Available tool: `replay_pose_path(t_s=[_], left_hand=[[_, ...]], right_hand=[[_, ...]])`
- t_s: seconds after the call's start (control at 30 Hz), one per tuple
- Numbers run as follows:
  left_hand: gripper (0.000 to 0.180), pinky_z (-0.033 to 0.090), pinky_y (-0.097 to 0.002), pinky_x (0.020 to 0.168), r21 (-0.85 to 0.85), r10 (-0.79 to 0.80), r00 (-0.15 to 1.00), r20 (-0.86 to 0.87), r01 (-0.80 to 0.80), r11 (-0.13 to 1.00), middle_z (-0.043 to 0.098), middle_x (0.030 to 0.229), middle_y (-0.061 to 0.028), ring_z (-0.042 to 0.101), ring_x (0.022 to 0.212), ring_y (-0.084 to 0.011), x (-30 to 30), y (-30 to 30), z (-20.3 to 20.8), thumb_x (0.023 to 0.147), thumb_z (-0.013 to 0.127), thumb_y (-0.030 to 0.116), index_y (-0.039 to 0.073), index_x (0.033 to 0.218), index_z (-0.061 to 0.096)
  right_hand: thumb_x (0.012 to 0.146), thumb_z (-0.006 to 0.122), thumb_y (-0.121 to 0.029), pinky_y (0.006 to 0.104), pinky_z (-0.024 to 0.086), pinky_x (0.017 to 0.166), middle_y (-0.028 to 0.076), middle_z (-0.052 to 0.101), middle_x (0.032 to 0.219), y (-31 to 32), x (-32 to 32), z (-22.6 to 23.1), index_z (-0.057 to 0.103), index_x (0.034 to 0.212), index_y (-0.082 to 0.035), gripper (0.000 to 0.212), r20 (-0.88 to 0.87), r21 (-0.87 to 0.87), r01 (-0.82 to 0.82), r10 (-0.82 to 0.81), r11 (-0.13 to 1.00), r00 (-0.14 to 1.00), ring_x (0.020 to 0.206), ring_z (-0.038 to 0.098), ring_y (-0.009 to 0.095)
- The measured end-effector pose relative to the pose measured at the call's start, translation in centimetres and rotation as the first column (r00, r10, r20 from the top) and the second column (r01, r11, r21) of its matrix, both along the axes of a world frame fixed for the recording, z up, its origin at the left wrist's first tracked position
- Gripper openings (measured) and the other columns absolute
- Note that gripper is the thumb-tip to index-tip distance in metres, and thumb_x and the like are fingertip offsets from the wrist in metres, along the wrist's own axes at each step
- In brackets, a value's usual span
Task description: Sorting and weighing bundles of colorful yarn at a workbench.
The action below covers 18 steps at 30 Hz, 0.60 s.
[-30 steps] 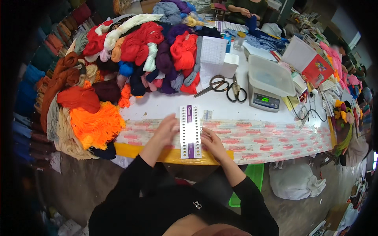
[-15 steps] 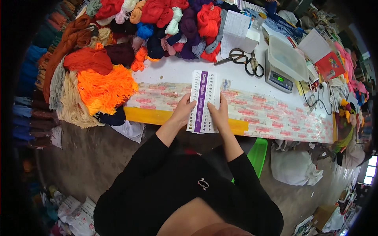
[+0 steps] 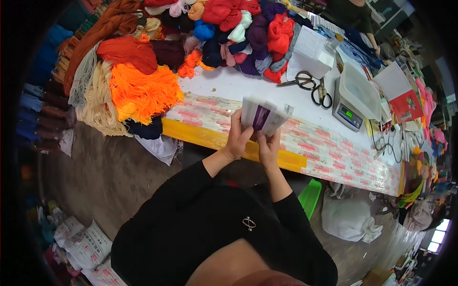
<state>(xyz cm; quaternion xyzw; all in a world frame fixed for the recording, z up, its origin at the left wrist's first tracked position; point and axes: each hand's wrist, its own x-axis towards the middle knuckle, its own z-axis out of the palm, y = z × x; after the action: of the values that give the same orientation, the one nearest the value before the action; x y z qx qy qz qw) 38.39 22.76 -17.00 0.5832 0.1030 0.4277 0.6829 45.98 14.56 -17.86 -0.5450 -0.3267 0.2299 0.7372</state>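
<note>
A white card with a purple stripe down its middle (image 3: 261,117) is lifted off the table and folded or bent between both hands. My left hand (image 3: 237,139) grips its left side, with fingers up along the edge. My right hand (image 3: 268,147) holds its lower right part. Both hands hover above the front edge of the table (image 3: 229,140), which has a yellow rim and a patterned pink-and-white covering. My black sleeves come in from below.
Piles of yarn skeins, orange (image 3: 143,93), red, purple and cream, fill the table's left and back. Two pairs of scissors (image 3: 312,86), a digital scale with a white tray (image 3: 355,97) and papers lie to the right. A white sack (image 3: 348,219) and a green bin (image 3: 310,195) sit on the floor.
The card lay flat on the table under both hands; now it is raised off the surface and bent in my hands. The view has tilted further down toward the floor.
</note>
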Motion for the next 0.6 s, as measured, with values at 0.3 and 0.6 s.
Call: replay_pose_path(t_s=[0.3, 0.6], left_hand=[[0.058, 0.028, -0.0339, 0.1, 0.243, 0.084, 0.975, -0.205, -0.033, 0.97, 0.038, 0.124, -0.0111, 0.036, 0.119, -0.0222, -0.9, -0.3, -8.2, 0.089, 0.05, 0.037, 0.001, 0.129, 0.031], [0.026, 0.043, -0.0391, 0.079, 0.51, 0.364, 0.684, -0.632, 0.013, 0.86, 0.057, 0.096, -0.017, 0.055, 0.09, -0.0334, -3.8, 5.8, -2.6, 0.091, 0.04, 0.021, 0.001, 0.097, 0.056]], right_hand=[[0.083, 0.055, -0.003, 0.0312, 0.042, 0.085, 0.01, 0.053, 0.105, -0.5, 0.3, -10.5, 0.049, 0.11, 0.0, 0.027, 0.131, -0.112, 0.073, -0.058, 0.991, 0.99, 0.096, 0.052, 0.021], [0.083, 0.062, -0.016, 0.0273, 0.044, 0.075, 0.008, 0.059, 0.095, 0.4, -0.6, -2.3, 0.054, 0.106, 0.003, 0.031, -0.182, -0.435, -0.107, 0.029, 0.894, 0.983, 0.082, 0.054, 0.014]])
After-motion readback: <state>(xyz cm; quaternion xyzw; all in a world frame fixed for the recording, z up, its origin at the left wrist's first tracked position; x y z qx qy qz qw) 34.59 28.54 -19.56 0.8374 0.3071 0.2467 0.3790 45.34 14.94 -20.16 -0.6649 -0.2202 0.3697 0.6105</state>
